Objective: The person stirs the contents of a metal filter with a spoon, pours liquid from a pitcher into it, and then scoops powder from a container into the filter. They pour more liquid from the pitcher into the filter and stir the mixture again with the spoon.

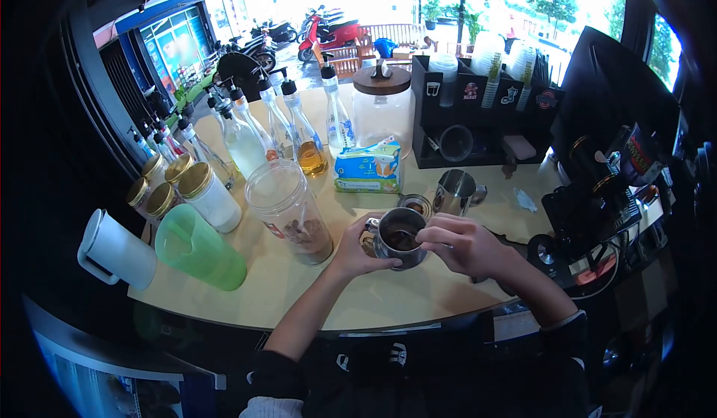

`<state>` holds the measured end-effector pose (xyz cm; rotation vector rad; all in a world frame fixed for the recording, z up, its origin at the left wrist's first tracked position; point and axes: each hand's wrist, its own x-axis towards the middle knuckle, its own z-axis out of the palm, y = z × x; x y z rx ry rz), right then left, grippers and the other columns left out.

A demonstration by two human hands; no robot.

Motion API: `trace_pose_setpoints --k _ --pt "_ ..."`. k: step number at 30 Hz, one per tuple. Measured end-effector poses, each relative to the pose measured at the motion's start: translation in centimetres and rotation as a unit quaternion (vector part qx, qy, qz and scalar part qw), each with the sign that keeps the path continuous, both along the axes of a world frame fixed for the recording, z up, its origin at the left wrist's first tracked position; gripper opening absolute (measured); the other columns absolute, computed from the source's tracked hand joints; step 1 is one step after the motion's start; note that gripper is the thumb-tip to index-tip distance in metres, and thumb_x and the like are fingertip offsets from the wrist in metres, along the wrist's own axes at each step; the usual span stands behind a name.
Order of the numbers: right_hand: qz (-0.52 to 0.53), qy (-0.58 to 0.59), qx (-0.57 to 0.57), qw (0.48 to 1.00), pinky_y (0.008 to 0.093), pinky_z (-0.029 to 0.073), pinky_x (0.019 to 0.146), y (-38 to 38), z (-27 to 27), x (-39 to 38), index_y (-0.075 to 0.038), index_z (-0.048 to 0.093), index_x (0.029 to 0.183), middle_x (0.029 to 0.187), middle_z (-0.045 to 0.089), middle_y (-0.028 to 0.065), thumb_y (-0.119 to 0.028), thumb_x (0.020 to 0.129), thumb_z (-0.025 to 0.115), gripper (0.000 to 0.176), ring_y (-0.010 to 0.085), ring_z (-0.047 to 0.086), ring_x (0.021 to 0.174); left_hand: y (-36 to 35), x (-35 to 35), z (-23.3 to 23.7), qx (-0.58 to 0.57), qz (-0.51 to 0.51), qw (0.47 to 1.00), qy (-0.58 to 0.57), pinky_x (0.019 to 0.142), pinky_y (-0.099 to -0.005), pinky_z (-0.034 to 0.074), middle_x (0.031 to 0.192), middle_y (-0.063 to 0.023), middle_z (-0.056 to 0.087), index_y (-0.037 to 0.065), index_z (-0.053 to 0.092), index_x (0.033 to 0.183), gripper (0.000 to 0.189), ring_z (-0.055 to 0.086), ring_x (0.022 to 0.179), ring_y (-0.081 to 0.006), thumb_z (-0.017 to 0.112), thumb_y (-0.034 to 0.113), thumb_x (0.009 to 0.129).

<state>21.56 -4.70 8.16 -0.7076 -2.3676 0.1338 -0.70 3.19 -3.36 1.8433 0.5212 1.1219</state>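
My left hand [355, 249] is wrapped round the side of a stainless steel milk pitcher [391, 257], near the counter's front edge. Dark brown liquid shows inside it. Over the pitcher's rim, my right hand [461, 245] pinches a metal spoon [406, 234], whose lower end dips into the liquid. Just behind stand a second steel pitcher [454, 192] and a small round metal dish [414, 204] with something brown in it. Left of my left hand is a clear plastic jar [287, 205], uncovered, with brown powder at its bottom.
A green jug [200, 248] and a white lidded jug [116, 248] stand at left, beside gold-lidded jars [209, 195]. Several pump bottles [305, 130] line the back. A blue carton [367, 169] sits before a wooden-lidded glass jar [382, 108]. A black cup rack [485, 112] is at back right.
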Motion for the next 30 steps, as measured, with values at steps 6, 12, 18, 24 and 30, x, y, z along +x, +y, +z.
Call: trace_pose_setpoints --k 6,12,18,24,30 --pt "-0.026 -0.005 0.024 0.999 0.0371 0.050 0.064 0.2 -0.8 -0.2 -0.004 0.055 0.095 0.083 0.055 0.0078 -0.009 0.085 0.066 0.015 0.0263 0.060 0.076 0.1 0.0 -0.2 0.006 0.000 1.000 -0.001 0.096 -0.0343 0.046 0.113 -0.0110 0.065 0.001 0.056 0.121 0.078 0.062 0.106 -0.0194 0.091 0.024 0.055" --pt "-0.056 -0.020 0.046 0.997 0.0357 0.050 0.064 0.4 -1.1 -0.1 -0.004 0.056 0.094 0.084 0.056 0.0079 -0.010 0.084 0.066 0.016 0.0253 0.060 0.076 0.0 0.0 0.0 0.013 0.010 1.000 0.004 0.097 -0.0341 0.046 0.114 -0.0111 0.064 0.001 0.056 0.121 0.079 0.061 0.107 -0.0195 0.091 0.023 0.054" --pt "-0.018 -0.004 0.057 0.998 0.0360 0.051 0.066 0.3 -1.0 0.0 -0.004 0.057 0.096 0.085 0.056 0.0079 -0.011 0.085 0.066 0.016 0.0259 0.060 0.077 -0.1 -0.1 0.0 0.017 0.009 1.000 0.007 0.097 -0.0343 0.046 0.114 -0.0116 0.064 0.001 0.056 0.122 0.079 0.061 0.107 -0.0197 0.091 0.023 0.055" --pt "-0.002 0.009 0.025 1.000 0.0367 0.051 0.066 0.4 -1.0 -0.1 -0.005 0.057 0.097 0.083 0.056 0.0082 -0.008 0.083 0.067 0.017 0.0267 0.059 0.076 -0.2 -0.1 0.3 0.009 0.008 1.000 0.007 0.097 -0.0348 0.046 0.114 -0.0117 0.064 0.000 0.056 0.122 0.079 0.062 0.107 -0.0198 0.091 0.024 0.055" --pt "0.007 0.019 0.011 1.000 0.0364 0.051 0.063 0.7 -0.7 -0.2 -0.003 0.058 0.093 0.082 0.056 0.0091 -0.008 0.085 0.065 0.011 0.0261 0.059 0.074 -0.2 -0.1 0.2 0.006 0.005 1.000 0.003 0.096 -0.0343 0.046 0.114 -0.0111 0.065 0.001 0.056 0.122 0.079 0.061 0.107 -0.0191 0.090 0.024 0.055"
